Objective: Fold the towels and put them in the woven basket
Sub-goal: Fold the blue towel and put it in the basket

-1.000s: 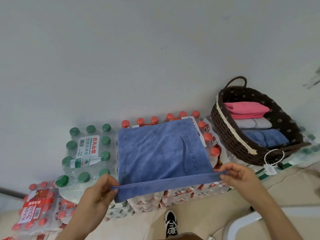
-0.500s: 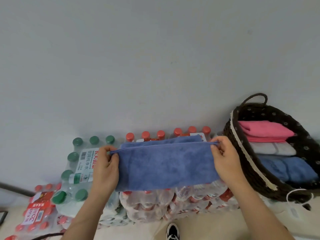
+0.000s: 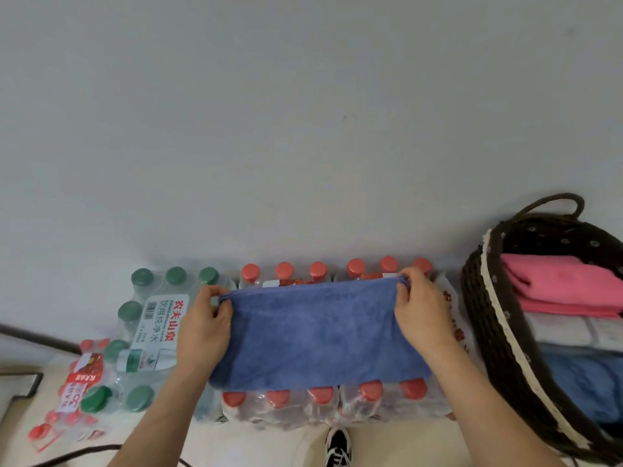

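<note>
1. Here, the blue towel (image 3: 317, 335) lies folded across the red-capped bottle packs (image 3: 332, 404).
2. The left hand (image 3: 204, 326) pinches its far left corner.
3. The right hand (image 3: 421, 313) pinches its far right corner.
4. The woven basket (image 3: 492, 332), just right of the packs, holds the pink towel (image 3: 566, 284) on other folded towels.

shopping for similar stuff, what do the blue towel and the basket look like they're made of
Blue towel: looks like soft microfibre or terry, matte with a short fuzzy nap and a stitched hem along the far edge. Basket: seems woven from dark brown rope or wicker-like cord, going by its ribbed coils, with a pale trim along the rim and a looped handle; the exact fibre is unclear.
</note>
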Demonstrator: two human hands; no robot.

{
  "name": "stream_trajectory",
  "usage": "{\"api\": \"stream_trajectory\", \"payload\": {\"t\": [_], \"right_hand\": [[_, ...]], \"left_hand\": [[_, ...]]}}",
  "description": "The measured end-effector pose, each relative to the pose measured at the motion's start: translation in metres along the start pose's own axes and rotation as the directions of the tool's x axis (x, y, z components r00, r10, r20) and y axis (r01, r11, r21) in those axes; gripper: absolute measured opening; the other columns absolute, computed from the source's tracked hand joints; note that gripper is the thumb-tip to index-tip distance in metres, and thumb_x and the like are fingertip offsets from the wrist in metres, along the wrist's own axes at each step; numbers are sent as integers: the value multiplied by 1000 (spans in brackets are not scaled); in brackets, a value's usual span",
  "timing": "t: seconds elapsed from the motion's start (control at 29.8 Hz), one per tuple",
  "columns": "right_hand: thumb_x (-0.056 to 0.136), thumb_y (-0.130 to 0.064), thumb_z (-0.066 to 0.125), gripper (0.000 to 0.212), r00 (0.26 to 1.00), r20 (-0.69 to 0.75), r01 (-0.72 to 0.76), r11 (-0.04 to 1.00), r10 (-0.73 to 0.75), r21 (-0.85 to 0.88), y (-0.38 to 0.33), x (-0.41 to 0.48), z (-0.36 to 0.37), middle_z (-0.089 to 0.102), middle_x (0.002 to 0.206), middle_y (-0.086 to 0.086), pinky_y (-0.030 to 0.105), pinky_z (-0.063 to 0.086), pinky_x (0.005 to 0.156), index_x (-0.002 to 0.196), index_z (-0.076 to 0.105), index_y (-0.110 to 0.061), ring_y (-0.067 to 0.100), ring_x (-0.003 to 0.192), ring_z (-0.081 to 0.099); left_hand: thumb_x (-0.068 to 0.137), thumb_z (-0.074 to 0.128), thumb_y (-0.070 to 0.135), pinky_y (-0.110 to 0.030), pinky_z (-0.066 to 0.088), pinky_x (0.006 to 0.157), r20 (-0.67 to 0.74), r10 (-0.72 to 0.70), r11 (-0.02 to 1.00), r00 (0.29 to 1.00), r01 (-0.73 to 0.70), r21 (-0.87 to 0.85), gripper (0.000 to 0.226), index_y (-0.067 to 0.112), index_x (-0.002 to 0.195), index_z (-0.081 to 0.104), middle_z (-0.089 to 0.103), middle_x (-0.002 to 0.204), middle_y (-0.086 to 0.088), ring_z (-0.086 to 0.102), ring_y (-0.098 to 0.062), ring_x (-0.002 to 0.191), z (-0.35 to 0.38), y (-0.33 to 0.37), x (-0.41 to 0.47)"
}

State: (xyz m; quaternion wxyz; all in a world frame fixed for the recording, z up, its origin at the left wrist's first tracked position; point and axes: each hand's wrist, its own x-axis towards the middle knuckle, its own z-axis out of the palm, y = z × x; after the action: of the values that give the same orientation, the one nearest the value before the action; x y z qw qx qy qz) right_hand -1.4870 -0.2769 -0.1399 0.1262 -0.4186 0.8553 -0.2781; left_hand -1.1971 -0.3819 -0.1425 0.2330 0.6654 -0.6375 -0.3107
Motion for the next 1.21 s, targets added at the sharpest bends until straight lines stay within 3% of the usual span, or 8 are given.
{"api": "stream_trajectory", "payload": {"t": [0.23, 0.47, 0.57, 0.81, 0.87, 0.97, 1.07, 1.21], "right_hand": [[96, -9, 44, 14, 999, 48, 0, 1000, 0, -2, 3, 2, -1, 64, 104, 16, 31, 35, 69, 104, 55, -7, 36, 95, 59], [94, -7, 40, 21, 991, 132, -19, 992, 35, -125, 1, 13, 0, 61, 107, 16, 37, 44, 70, 113, 51, -9, 37, 93, 59], [95, -12, 40, 24, 985, 161, -32, 987, 57, -155, 1, 17, 2, 62, 109, 16, 37, 44, 70, 117, 51, -8, 37, 97, 59], [97, -18, 40, 24, 985, 155, -45, 982, 74, -181, 1, 16, -2, 62, 109, 13, 34, 40, 67, 117, 51, -11, 34, 94, 60], [97, -22, 41, 25, 988, 140, -23, 966, 61, -257, 1, 16, -6, 58, 115, 11, 35, 43, 70, 117, 52, -13, 33, 96, 60], [95, -23, 47, 26, 991, 137, 59, 937, -12, -345, 1, 16, -15, 52, 121, 7, 36, 45, 75, 119, 54, -15, 29, 103, 57], [91, -14, 50, 33, 973, 214, 154, 924, -82, -350, -2, 22, -23, 57, 119, 4, 33, 45, 79, 124, 55, -20, 25, 110, 54], [84, -5, 54, 41, 905, 424, 146, 932, 10, -332, -11, 38, -28, 58, 121, 3, 32, 48, 87, 122, 55, -21, 23, 111, 55]], "left_hand": [[96, 49, 20, -33, 33, 67, 42, 23, 997, 999, -25, 68, 10, 22, 106, 51, 61, 79, -5, 56, -28, 76, -4, 3, 5], [98, 47, 22, -32, 33, 77, 151, -36, 990, 988, 15, 143, 23, 11, 119, 51, 56, 99, -6, 54, -27, 91, -5, 12, 13], [98, 47, 26, -34, 37, 78, 194, -82, 988, 978, 53, 148, 23, 10, 114, 54, 63, 105, -11, 54, -26, 90, -7, 11, 18], [99, 42, 29, -38, 45, 72, 236, -85, 976, 968, 33, 217, 23, 14, 90, 56, 65, 86, -9, 59, -27, 79, -7, 11, 18], [98, 43, 26, -34, 41, 69, 227, -60, 966, 972, -1, 260, 22, 14, 90, 59, 66, 87, -8, 58, -24, 77, -7, 13, 18], [94, 51, 16, -30, 37, 70, 204, -66, 988, 977, 36, 148, 17, 17, 101, 66, 66, 89, -1, 58, -20, 81, -9, 19, 20], [88, 56, 6, -31, 43, 71, 222, -82, 996, 971, 71, 58, 23, 20, 104, 66, 67, 89, 0, 61, -21, 85, -12, 21, 24], [78, 59, -4, -32, 49, 75, 296, -85, 996, 951, 69, 65, 35, 19, 104, 66, 70, 83, -3, 65, -21, 80, -19, 23, 32]]}}
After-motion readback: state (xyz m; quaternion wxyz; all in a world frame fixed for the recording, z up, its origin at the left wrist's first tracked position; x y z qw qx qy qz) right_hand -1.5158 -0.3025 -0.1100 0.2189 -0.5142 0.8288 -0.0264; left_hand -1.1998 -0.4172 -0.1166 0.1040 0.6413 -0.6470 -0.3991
